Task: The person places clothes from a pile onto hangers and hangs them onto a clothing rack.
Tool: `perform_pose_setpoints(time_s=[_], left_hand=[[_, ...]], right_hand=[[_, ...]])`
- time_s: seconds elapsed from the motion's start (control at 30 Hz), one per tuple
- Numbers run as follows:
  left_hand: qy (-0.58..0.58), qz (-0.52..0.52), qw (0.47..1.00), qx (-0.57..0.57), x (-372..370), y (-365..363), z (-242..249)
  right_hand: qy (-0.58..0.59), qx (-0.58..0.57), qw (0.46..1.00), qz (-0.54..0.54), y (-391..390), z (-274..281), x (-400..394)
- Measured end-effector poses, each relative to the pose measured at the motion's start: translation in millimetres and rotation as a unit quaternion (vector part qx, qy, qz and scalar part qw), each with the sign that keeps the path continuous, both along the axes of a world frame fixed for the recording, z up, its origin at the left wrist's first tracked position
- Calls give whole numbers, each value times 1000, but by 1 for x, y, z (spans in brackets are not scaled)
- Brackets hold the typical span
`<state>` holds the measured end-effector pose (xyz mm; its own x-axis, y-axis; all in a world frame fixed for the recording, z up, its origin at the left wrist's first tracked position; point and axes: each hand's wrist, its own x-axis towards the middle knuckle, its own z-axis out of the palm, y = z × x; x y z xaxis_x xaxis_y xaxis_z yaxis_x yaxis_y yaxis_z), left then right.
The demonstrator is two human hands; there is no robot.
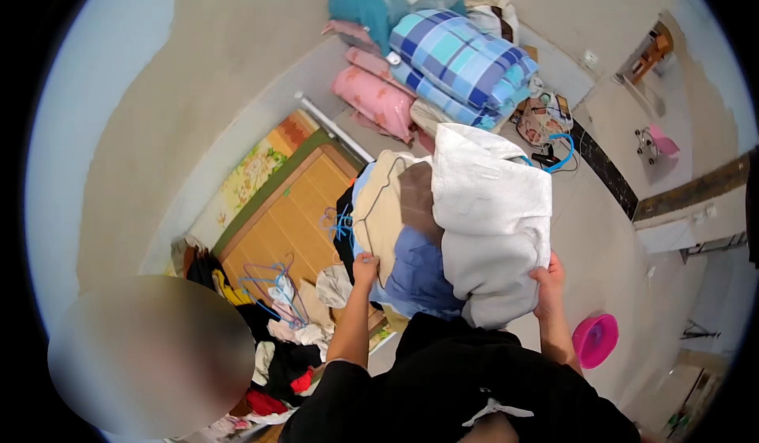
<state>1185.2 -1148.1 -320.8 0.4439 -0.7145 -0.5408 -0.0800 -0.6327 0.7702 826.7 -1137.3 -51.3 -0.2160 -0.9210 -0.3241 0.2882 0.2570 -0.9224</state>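
Note:
A white-grey garment (494,222) hangs in front of me, partly folded over, with a blue hanger (561,154) showing beyond its upper right. My right hand (549,285) has its fingers wrapped on the garment's right edge. To the left, my left hand (366,271) is closed at the lower edge of a cream garment (378,206), beside a dark wire hanger; what exactly it pinches is too small to tell. Between the hands lie a blue garment (423,269) and a brown one (419,194).
A bed with a tan mat (277,206) carries loose hangers (277,289) and heaped clothes (288,364). Beyond are rolled pink bedding (371,99) and a blue plaid bundle (458,52). A pink basin (594,340) stands on the floor at right. A blurred round shape fills the lower left.

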Motion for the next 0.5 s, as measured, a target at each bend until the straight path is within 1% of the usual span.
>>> perform_pose_setpoints(time_s=[0.03, 0.1, 0.13, 0.17, 0.23, 0.27, 0.3, 0.37, 0.43, 0.47, 0.5], left_hand=[[-6, -10, 1000, -3, -3, 2, -12], [-54, 17, 998, -40, -12, 6, -34], [13, 64, 997, -35, -17, 3, -27], [127, 16, 991, 41, -11, -3, -17], [87, 97, 987, 98, -27, -14, -4], [-17, 101, 995, 18, -45, -17, 6], [-119, 104, 985, -65, -68, -20, 33], [-117, 147, 970, -155, -107, -33, 64], [-40, 98, 972, -209, -189, -39, 145], [26, 72, 975, -211, -223, -43, 156], [24, 61, 975, -214, -254, -49, 169]], right_hand=[[-22, 0, 1000, -3, 1, 8, -12], [-41, -13, 999, -12, 4, 9, -40], [-33, -19, 999, -11, 5, 8, -56], [-25, -26, 999, -9, 6, 6, -74], [-19, -39, 999, -9, 9, -3, -110], [-10, -49, 999, -5, 10, -8, -130], [-12, -56, 998, -12, 11, -9, -149], [-17, -56, 998, 1, 8, -11, -186], [-13, -54, 998, -24, 5, -9, -225], [-46, -52, 998, -10, 5, -2, -244], [-78, -49, 996, 6, 4, 2, -264]])
